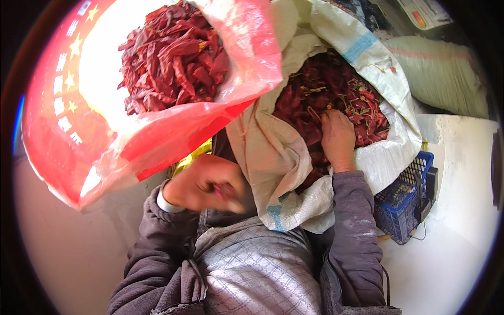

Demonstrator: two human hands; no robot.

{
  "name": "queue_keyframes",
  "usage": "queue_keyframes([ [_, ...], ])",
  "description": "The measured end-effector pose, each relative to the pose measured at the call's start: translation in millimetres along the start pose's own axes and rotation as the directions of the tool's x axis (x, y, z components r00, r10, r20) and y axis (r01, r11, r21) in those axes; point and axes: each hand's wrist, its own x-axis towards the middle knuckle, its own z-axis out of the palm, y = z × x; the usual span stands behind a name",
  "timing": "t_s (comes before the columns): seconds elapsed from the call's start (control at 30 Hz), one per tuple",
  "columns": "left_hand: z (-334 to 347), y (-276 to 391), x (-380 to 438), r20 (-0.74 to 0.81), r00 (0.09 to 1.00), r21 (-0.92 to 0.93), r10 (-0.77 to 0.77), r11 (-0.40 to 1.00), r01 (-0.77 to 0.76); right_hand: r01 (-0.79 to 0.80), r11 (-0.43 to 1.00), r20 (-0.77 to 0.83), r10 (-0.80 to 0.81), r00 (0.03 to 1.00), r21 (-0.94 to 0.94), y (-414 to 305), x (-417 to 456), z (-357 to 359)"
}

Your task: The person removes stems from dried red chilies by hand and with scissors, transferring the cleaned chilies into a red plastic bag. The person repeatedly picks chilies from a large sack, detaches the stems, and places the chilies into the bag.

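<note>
My left hand (204, 183), blurred by motion, is curled in front of my waist around a small dark red piece (224, 191), apparently dried chili. Inside an open white woven sack (388, 84) lie dried red chili peppers (330, 84) with loose stems among them. My right hand (338, 138) reaches into this sack, its fingertips down among the peppers; whether they pinch one is hidden. At upper left, a red printed plastic bag (197, 130) gapes wide, with a heap of dried red chilies (177, 63) in it.
A blue plastic basket (397, 197) stands right of my right forearm, with a dark device on its side. Behind the sack lies a full, pale woven sack (437, 75). Something yellow (193, 157) shows below the red bag. A patterned grey cloth (260, 264) covers my lap.
</note>
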Motion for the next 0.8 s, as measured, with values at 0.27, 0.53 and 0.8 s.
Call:
queue_keyframes([
  [0.27,-25,-232,-171,-0.814,0.152,-0.327,-0.560,0.659,0.678,0.040,0.997,0.009,-0.039,0.999,-0.066,1,3,4],
  [0.53,-2,-345,-198,-0.725,0.256,0.105,-0.639,0.265,0.959,-0.031,0.999,-0.016,0.030,0.999,-0.032,2,6,11],
  [0.8,-1,-391,-165,-0.602,0.403,0.471,-0.689,0.102,0.876,-0.076,0.996,-0.001,0.076,0.997,-0.054,1,7,11],
])
